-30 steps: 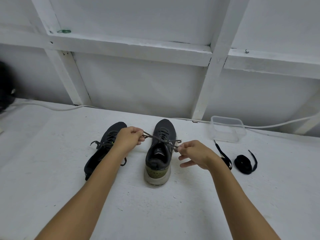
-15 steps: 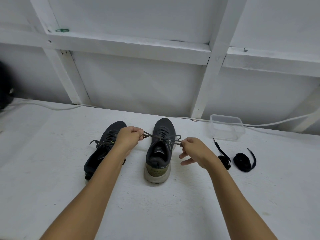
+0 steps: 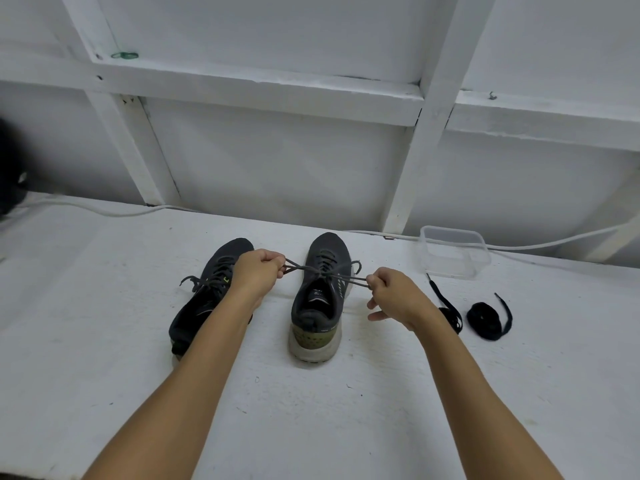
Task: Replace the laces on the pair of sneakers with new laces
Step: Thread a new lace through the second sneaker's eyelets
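Sneakers sit side by side on a white counter (image 3: 104, 341), the right sneaker (image 3: 320, 299) with its lace (image 3: 311, 270) stretched sideways, the left hand (image 3: 254, 275) and right hand (image 3: 394, 296) each pinching one end. Coiled black laces (image 3: 485, 320) lie beside a clear container (image 3: 453, 252).

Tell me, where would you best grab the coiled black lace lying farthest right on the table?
Probably pinch the coiled black lace at its loose tail, which sticks up and away from the coil on the far right side. Coming from above and from the right avoids the second black lace lying just to its left. Grabbing the coil itself risks lifting a tangle.
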